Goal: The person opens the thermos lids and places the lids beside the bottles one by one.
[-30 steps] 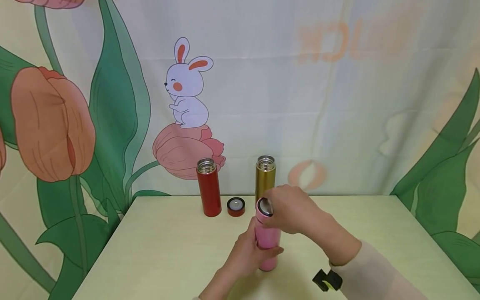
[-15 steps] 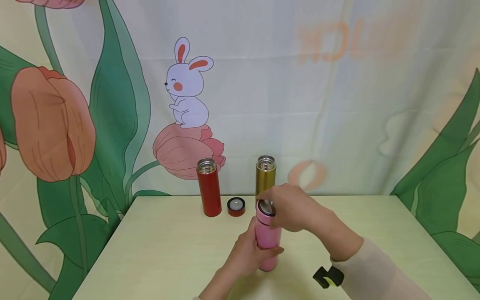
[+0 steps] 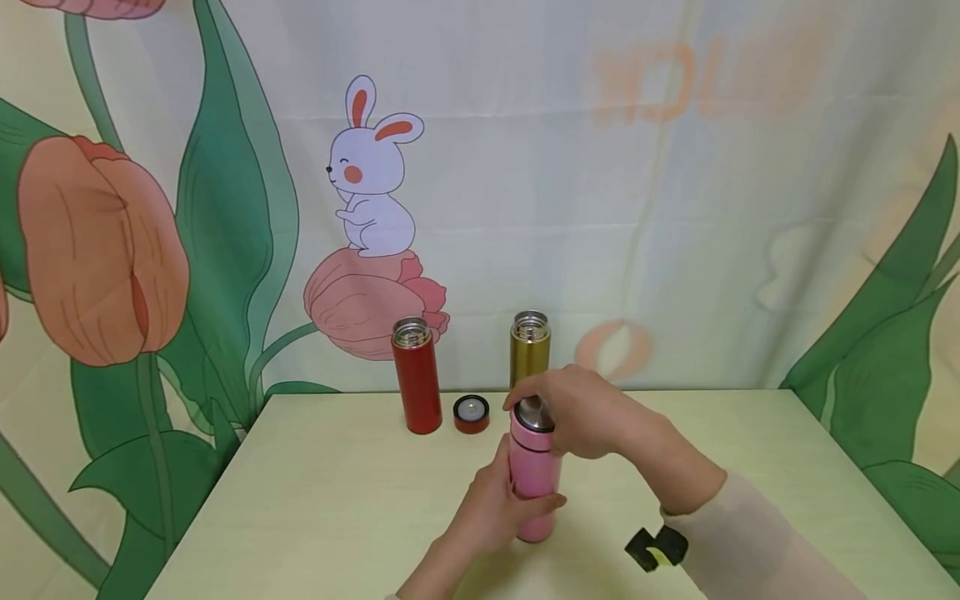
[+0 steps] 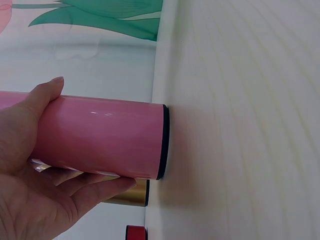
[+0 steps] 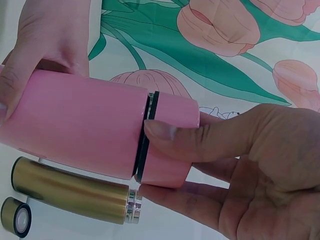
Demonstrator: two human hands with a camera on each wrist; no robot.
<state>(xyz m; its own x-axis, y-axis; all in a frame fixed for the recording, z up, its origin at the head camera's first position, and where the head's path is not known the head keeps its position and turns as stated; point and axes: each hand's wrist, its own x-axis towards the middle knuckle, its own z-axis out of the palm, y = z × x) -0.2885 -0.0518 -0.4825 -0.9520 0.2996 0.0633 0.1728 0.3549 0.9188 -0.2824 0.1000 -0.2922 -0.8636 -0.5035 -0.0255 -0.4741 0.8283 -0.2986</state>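
A pink thermos (image 3: 535,479) stands upright near the middle of the table. My left hand (image 3: 487,508) holds its body from the left side, with fingers and thumb wrapped round it in the left wrist view. My right hand (image 3: 592,412) grips the thermos's pink lid (image 3: 531,437), which has a shiny metal top. In the right wrist view the thumb lies across the lid's side and other fingers reach round the far side. A dark ring and a narrow gap show there between lid and body.
Behind stand a red thermos (image 3: 417,379) and a gold thermos (image 3: 529,354), both without lids. A red lid (image 3: 471,415) lies between them, inner side up. In the right wrist view a gold lid (image 5: 16,217) is near the gold thermos's base. A printed curtain (image 3: 525,208) hangs behind the table (image 3: 315,500).
My right hand has turned about the lid, its fingers reaching further round the left side. More of the lid and the dark seam below it shows. The left hand has stayed in place.
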